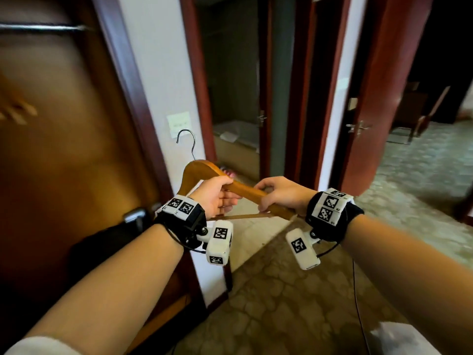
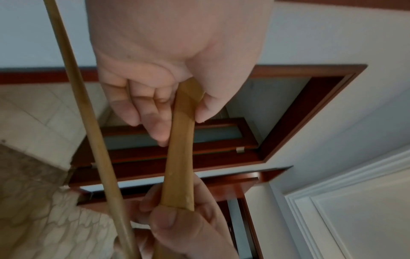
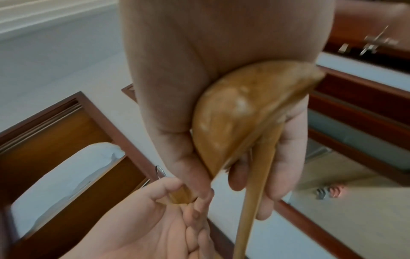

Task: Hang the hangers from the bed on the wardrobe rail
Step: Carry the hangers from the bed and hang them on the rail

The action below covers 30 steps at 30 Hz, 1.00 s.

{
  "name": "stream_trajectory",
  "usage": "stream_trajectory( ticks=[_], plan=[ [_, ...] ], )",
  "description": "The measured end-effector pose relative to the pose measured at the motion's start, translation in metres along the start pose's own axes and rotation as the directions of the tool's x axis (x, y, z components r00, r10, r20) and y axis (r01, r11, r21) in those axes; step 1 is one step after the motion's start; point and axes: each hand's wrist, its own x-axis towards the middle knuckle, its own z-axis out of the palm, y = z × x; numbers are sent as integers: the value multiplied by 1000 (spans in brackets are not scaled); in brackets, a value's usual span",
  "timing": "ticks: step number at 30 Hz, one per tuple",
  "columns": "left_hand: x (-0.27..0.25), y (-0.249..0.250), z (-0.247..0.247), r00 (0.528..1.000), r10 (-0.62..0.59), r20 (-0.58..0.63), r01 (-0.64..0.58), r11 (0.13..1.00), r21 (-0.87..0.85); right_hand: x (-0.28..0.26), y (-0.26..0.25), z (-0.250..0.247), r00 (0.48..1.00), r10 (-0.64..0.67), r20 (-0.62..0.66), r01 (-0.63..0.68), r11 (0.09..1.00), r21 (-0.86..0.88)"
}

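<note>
A wooden hanger [image 1: 244, 188] with a metal hook [image 1: 186, 144] is held between both hands in front of me, hook pointing up. My left hand [image 1: 219, 194] grips its upper arm near the middle; thumb and fingers wrap the wood [image 2: 180, 133]. My right hand [image 1: 277, 194] grips the same arm near its right end [image 3: 235, 112], with the thin lower bar [image 3: 255, 184] passing under its fingers. The wardrobe rail [image 1: 43, 27] is a metal bar at the upper left, inside the open wardrobe [image 1: 64, 129]. More hangers [image 1: 15, 108] show blurred there.
A dark red wardrobe frame [image 1: 122, 80] and a white wall strip with a switch plate [image 1: 178, 123] stand just behind the hanger. Beyond is an open doorway [image 1: 235, 85] and a red door [image 1: 368, 98] with a lever handle. Patterned carpet [image 1: 294, 290] covers the floor.
</note>
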Motion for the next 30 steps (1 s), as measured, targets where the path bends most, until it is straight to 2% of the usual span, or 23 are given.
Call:
stream_trajectory(
  ticks=[9,17,24,30],
  plan=[
    [-34,3,-154,980,-8,-200,-10,996,-89,68,-80,122,982,-116,147,123,991,-43],
    [-29,26,-293,953,18,-301,-50,994,-100,127,-157,232,960,-236,148,249,966,-74],
    [-10,48,-334,975,67,-213,-86,993,-77,160,-182,261,968,-252,19,253,966,-49],
    [19,69,-344,988,117,-105,-122,992,-37,191,-191,256,966,-243,-91,241,970,-26]
  ],
)
